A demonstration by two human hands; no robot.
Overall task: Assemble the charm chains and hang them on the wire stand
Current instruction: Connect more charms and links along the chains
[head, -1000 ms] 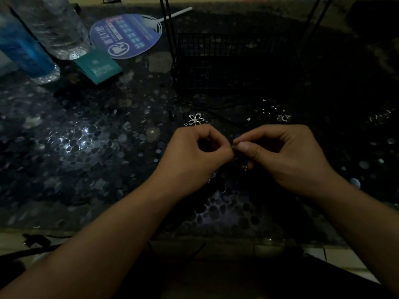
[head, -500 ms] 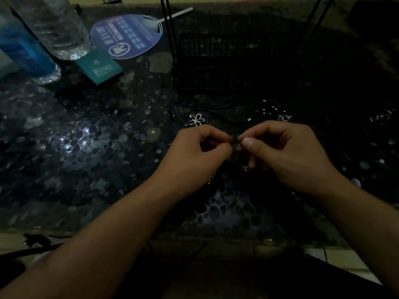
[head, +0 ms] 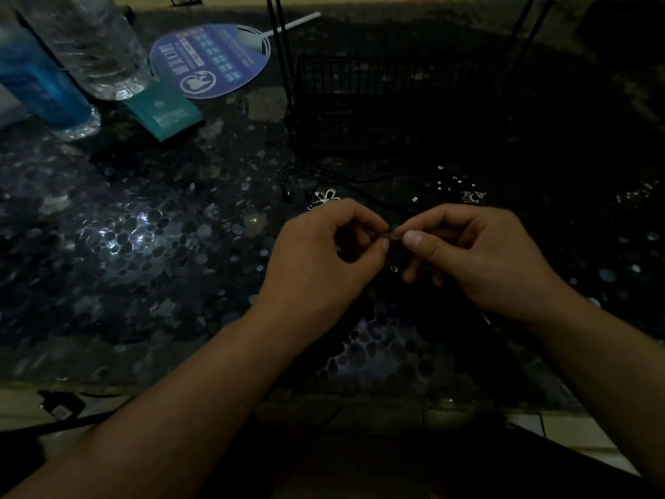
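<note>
Chain [head: 392,235] piece, tiny and dim, pinched between left hand [head: 324,261] and right hand [head: 478,261] fingertips, above table [head: 144,246] centre. Flower charm [head: 325,197] lies just beyond; stand [head: 360,109] toward far edge.

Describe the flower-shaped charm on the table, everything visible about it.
The flower-shaped charm is a small silvery piece, metal by its shine, made of open looped petals in outline round a centre. It lies flat on the dark pebble-patterned table, just beyond the knuckles of the left hand and in front of the black wire basket. Neither hand touches it. A thin dark cord runs close by; whether it is attached is too dim to tell.
</note>
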